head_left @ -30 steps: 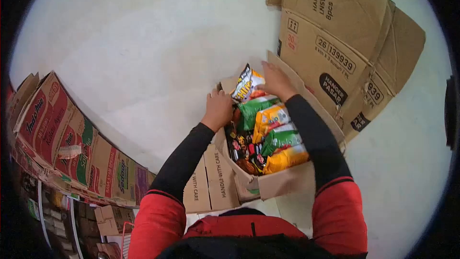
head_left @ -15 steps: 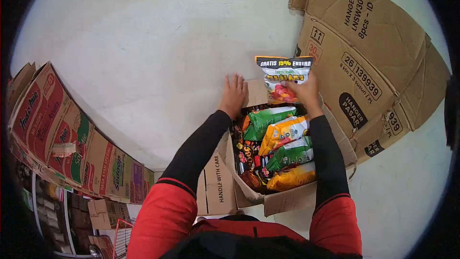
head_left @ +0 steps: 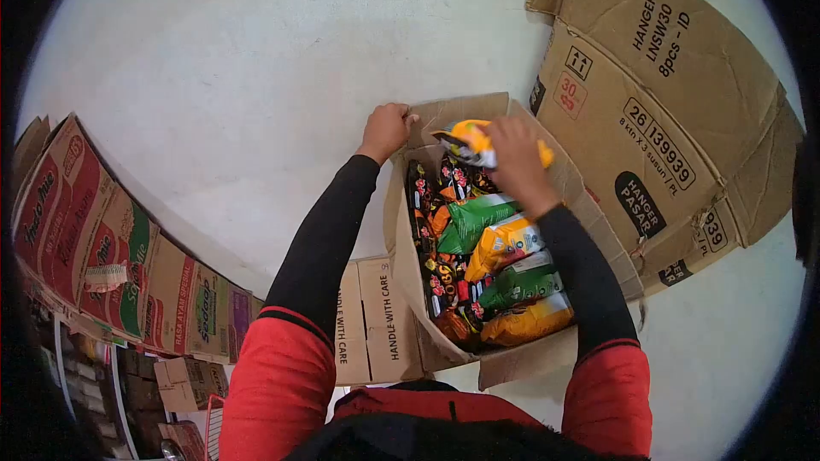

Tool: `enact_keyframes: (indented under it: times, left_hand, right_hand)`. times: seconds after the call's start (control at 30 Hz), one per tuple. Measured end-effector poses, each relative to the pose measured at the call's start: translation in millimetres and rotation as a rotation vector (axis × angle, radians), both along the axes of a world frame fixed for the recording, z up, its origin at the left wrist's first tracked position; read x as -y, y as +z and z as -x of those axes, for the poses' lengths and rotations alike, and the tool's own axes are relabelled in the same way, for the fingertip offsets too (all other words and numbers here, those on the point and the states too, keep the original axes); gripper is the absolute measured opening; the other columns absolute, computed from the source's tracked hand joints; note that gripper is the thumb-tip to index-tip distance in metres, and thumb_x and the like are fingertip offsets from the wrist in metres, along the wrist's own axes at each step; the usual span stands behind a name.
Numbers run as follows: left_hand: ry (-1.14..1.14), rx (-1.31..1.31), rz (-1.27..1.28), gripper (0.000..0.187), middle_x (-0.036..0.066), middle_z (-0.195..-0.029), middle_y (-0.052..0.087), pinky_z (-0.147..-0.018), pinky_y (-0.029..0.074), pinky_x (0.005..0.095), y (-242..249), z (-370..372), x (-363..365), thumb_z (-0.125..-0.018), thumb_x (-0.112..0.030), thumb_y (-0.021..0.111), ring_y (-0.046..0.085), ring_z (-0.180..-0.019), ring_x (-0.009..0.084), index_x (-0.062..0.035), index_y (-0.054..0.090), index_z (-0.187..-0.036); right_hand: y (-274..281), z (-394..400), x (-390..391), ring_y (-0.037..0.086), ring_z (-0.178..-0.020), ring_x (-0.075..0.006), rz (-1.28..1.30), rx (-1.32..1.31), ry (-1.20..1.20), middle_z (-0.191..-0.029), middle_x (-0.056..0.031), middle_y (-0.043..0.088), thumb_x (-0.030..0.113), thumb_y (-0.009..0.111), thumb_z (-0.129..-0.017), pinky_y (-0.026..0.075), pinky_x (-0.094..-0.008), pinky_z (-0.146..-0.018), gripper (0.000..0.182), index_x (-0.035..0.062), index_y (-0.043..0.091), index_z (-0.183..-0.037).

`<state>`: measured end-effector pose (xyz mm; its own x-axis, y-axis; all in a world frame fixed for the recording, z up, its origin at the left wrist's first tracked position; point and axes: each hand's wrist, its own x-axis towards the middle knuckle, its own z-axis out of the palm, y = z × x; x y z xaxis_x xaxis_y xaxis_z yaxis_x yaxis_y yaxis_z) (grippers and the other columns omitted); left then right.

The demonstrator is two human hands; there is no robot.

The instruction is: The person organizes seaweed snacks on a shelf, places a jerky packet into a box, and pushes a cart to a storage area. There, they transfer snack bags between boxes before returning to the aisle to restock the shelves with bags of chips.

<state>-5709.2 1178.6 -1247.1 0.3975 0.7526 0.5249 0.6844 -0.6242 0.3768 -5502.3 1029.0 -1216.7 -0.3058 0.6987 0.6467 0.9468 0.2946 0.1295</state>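
Note:
An open cardboard box [head_left: 594, 192] holds several black snack packets [head_left: 421, 196] with green and yellow bags on top. My right hand [head_left: 519, 162] is closed on a yellow snack bag [head_left: 472, 131], tilted over at the far end of the box; motion blurs the hand a little. Fingers curled, my left hand [head_left: 390, 130] grips the edge of the box's far flap [head_left: 461, 107] at its left corner. Below the right hand lie a green bag [head_left: 468, 218], a yellow bag [head_left: 508, 243] and an orange-yellow bag [head_left: 530, 320].
A large flattened carton [head_left: 632, 111] leans along the right side. Another carton marked "HANDLE WITH CARE" [head_left: 367, 324] sits at the box's near left. On the left are stacked noodle cartons [head_left: 73, 213], shelves [head_left: 85, 384] and part of a red wire basket [head_left: 213, 423].
My right hand has lowered the snack bag from above the far flap into the box's far end and tipped it. My left hand has moved up-left, closing on the flap, which now stands raised.

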Motion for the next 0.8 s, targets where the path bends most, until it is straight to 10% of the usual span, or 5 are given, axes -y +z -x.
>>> enact_keyframes:
  times: [0.33,0.57,0.63,0.7,0.8]
  left_hand:
    - [-0.257,0.183,0.014,0.024,0.020,-0.077,0.063,-0.065,0.048,0.0407,-2,-2,27,-0.080,-0.024,0.063,0.062,-0.073,0.0349,-0.0022,0.065,-0.089]
    - [-0.462,-0.089,0.176,0.038,0.015,-0.102,0.064,-0.084,0.047,0.0379,-18,-4,80,-0.079,-0.036,0.064,0.061,-0.096,0.0308,-0.0048,0.066,-0.101]
    - [-0.470,-0.124,0.091,0.040,0.015,-0.109,0.061,-0.086,0.046,0.0383,-32,-8,96,-0.079,-0.038,0.063,0.058,-0.102,0.0315,-0.0056,0.065,-0.102]
    - [-0.485,-0.168,0.013,0.041,0.014,-0.116,0.059,-0.088,0.045,0.0388,-41,-9,104,-0.079,-0.040,0.063,0.055,-0.108,0.0322,-0.0064,0.065,-0.103]
    - [-0.473,-0.112,0.005,0.039,0.013,-0.118,0.057,-0.093,0.043,0.0393,-50,-9,102,-0.082,-0.038,0.060,0.049,-0.114,0.0349,-0.0091,0.062,-0.109]
  right_hand:
    - [-32,4,-19,0.054,-0.098,-0.0319,0.967,-0.030,0.118,-0.098,-0.0139,0.057,0.013,0.061,-0.073,0.044,-0.0407,-0.081,0.025,0.0087,0.058,-0.098]
    - [19,7,29,0.060,-0.083,-0.0362,0.863,-0.095,0.111,-0.087,-0.0202,0.062,0.018,0.061,-0.077,0.047,-0.0430,-0.076,0.030,0.0037,0.060,-0.104]
    - [31,7,33,0.058,-0.092,-0.0360,0.847,-0.226,-0.013,-0.101,-0.0191,0.061,0.023,0.063,-0.078,0.046,-0.0390,-0.080,0.037,0.0076,0.059,-0.111]
    - [14,4,27,0.044,-0.118,-0.0373,0.095,-0.351,0.087,-0.128,-0.0165,0.049,0.034,0.064,-0.075,0.036,-0.0474,-0.097,0.054,0.0139,0.052,-0.123]
    - [-61,1,11,0.024,-0.133,-0.0342,0.266,-0.017,-0.187,-0.144,-0.0109,0.030,0.047,0.059,-0.079,0.021,-0.0571,-0.104,0.065,0.0205,0.040,-0.135]
